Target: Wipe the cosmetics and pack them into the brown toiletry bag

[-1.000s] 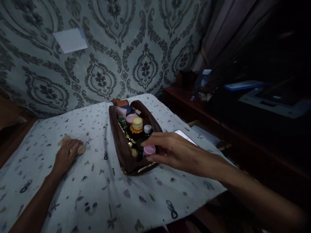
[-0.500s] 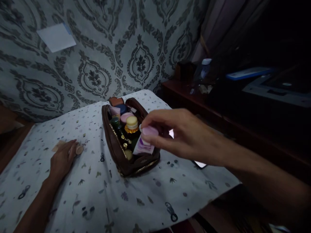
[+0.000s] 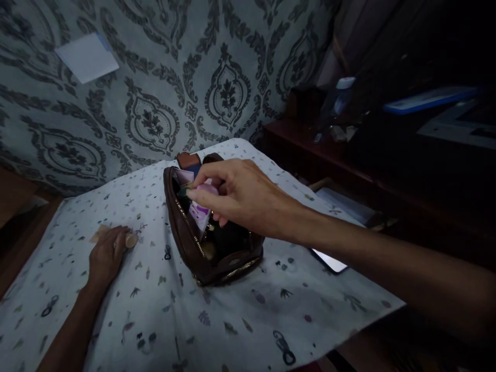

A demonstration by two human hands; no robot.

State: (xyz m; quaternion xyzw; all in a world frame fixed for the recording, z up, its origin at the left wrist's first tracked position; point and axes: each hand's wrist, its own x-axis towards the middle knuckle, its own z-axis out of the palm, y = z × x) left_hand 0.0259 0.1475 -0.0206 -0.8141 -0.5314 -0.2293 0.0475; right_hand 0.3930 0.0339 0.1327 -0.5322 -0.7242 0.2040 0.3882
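Note:
My right hand (image 3: 244, 194) is over the open brown zippered bag (image 3: 179, 232), thumb and fingers pinching the pinkish cap of a white and purple tube (image 3: 199, 214). The tube points down into the bag, cap upward. A dark green cap (image 3: 183, 191) shows just beside my fingertips; my hand hides most of the other bottles and jars inside. To the left of the bag, my left hand (image 3: 106, 253) rests on the cloth with its fingers curled over a beige tube (image 3: 132, 240), whose rounded end and flat end stick out.
The bag stands on a white printed cloth (image 3: 163, 330). A phone (image 3: 331, 261) with a lit screen lies right of it, partly under my forearm. Behind the bag is an orange-brown item (image 3: 188, 159). A clear bottle (image 3: 343, 95) stands on the dark red furniture (image 3: 287, 137) at right.
My right hand has moved left and farther over the bag, carrying the pink-capped tube from the bag's right side to its left part. My left hand stays on the beige tube.

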